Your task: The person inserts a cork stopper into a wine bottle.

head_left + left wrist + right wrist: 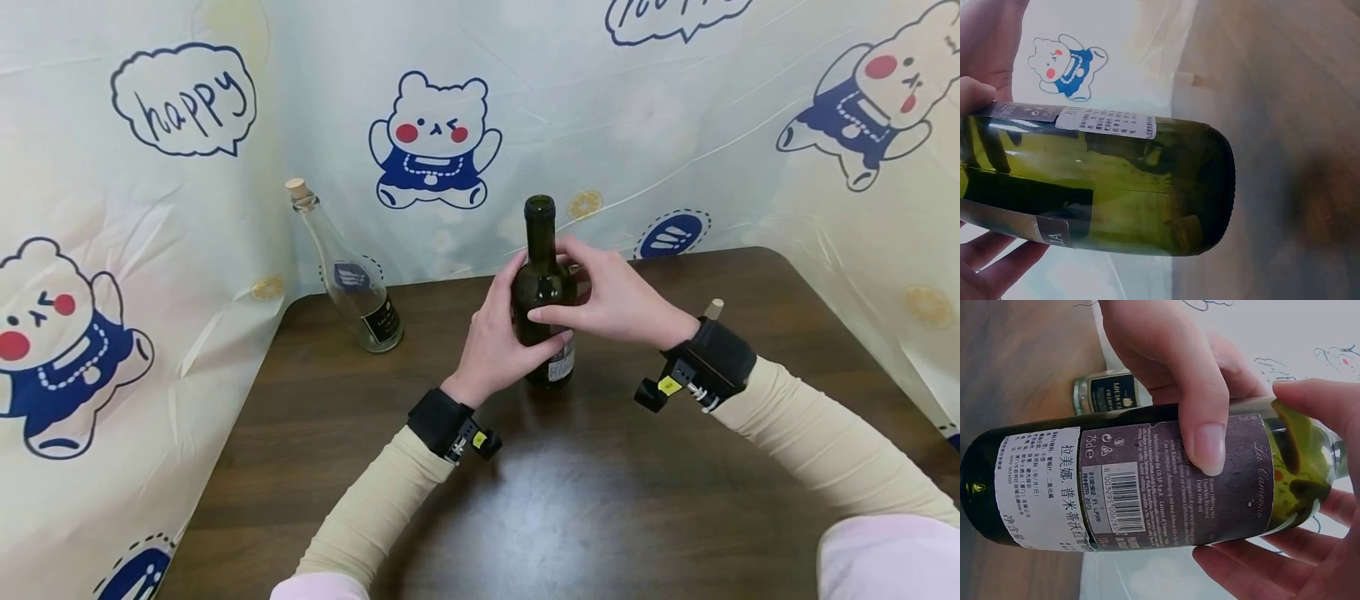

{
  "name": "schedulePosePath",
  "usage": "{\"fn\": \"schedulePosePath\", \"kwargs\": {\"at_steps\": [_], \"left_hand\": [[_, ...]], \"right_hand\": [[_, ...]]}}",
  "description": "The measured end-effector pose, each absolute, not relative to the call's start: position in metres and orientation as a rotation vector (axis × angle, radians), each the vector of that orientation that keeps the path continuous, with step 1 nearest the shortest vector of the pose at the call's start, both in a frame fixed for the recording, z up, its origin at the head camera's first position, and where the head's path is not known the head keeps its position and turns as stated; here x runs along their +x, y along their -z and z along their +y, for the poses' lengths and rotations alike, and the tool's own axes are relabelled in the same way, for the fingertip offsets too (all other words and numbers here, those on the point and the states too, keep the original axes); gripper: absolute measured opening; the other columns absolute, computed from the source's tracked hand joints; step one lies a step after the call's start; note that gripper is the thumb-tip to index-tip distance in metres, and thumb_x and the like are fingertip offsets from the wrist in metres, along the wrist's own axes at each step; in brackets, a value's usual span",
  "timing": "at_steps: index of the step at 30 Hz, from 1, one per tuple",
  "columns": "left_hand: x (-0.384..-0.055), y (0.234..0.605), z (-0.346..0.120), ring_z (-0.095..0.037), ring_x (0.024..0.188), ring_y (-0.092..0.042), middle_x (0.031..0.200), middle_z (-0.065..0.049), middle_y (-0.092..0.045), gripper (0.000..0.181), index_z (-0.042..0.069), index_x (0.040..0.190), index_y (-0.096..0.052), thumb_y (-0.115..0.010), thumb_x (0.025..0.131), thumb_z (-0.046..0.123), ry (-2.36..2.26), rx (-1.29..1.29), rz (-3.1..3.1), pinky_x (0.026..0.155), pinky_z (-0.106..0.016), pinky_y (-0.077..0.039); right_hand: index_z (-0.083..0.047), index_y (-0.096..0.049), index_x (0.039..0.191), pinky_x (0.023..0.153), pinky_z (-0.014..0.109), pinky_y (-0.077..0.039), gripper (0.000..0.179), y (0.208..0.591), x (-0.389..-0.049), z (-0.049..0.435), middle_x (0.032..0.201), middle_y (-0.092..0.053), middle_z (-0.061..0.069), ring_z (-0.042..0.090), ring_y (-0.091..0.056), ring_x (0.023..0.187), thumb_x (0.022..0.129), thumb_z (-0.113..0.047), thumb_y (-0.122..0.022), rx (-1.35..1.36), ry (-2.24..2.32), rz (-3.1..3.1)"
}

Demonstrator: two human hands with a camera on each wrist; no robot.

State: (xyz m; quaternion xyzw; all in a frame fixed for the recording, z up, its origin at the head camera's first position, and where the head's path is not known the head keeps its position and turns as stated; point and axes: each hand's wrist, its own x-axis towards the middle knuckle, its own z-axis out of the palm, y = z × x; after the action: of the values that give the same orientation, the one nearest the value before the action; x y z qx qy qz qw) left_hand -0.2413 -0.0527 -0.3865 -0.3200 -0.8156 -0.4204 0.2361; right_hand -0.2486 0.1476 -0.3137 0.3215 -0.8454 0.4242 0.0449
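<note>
Clasping a dark green wine bottle (546, 287) from either side, the left-hand grip (491, 342) and the right-hand grip (618, 296) are both curling round the glass. Bottle is standing nearly upright at the back-middle of the bench (637, 483); its base is seemingly hovering just above the wood. Left thumb is lying across the purple-grey back label (1241, 506); right thumb is pressing higher, near the shoulder. Mouth is pointing up. Below the left thumb, a barcode (1121, 497) is showing, and a white sticker (1041, 487) with Chinese print is wrapping the lower body.

Off to the left, well apart, a clear glass bottle (348, 283) is standing by the bench's back edge, a cork (297, 189) plugging its neck and a black label (382, 322) facing forward. Small pale cylinder (716, 308) is peeking out behind the right wrist strap (720, 358); identity uncertain, partly hidden. Both forearms are wearing beige sleeves (375, 508). Behind everything, a pale sheet (585, 75) printed with bears is hanging.
</note>
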Motion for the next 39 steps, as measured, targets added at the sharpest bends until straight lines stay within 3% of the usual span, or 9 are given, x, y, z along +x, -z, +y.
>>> {"fn": "schedulePosePath", "kwargs": {"at_steps": [12,27,34,39], "left_hand": [[-0.236,0.400,-0.056,-0.021,0.125,-0.061,0.153,-0.010,-0.048,0.104,0.020,0.163,-0.024,-0.082,0.080,0.044,1.139,-0.883,-2.309,0.102,-0.044,-0.054],[-0.232,0.417,-0.057,-0.023,0.123,-0.063,0.148,-0.011,-0.050,0.101,0.020,0.160,-0.026,-0.083,0.080,0.042,1.172,-0.842,-2.355,0.100,-0.045,-0.055],[-0.233,0.417,-0.057,-0.023,0.124,-0.062,0.149,-0.011,-0.050,0.102,0.019,0.160,-0.025,-0.083,0.080,0.041,1.173,-0.848,-2.347,0.101,-0.045,-0.055],[-0.234,0.419,-0.058,-0.022,0.126,-0.062,0.150,-0.009,-0.051,0.103,0.019,0.160,-0.024,-0.084,0.079,0.041,1.176,-0.855,-2.341,0.102,-0.045,-0.054]], "right_hand": [[-0.015,-0.051,0.139,0.082,0.044,-0.061,0.072,0.322,-0.245,0.149,0.121,-0.071,0.010,0.020,-0.073,0.099,0.081,-0.043,-0.083,0.991,-1.210,-2.692],[-0.016,-0.053,0.138,0.071,0.038,-0.058,0.074,0.334,-0.241,0.149,0.119,-0.072,0.008,0.017,-0.069,0.078,0.079,-0.050,-0.082,0.970,-1.168,-2.756],[-0.017,-0.053,0.139,0.074,0.039,-0.060,0.075,0.332,-0.241,0.151,0.121,-0.071,0.008,0.016,-0.071,0.082,0.079,-0.052,-0.082,0.972,-1.190,-2.768],[-0.021,-0.056,0.140,0.079,0.036,-0.062,0.072,0.330,-0.243,0.159,0.124,-0.070,0.003,0.016,-0.070,0.102,0.079,-0.051,-0.082,1.014,-1.210,-2.753]]}}
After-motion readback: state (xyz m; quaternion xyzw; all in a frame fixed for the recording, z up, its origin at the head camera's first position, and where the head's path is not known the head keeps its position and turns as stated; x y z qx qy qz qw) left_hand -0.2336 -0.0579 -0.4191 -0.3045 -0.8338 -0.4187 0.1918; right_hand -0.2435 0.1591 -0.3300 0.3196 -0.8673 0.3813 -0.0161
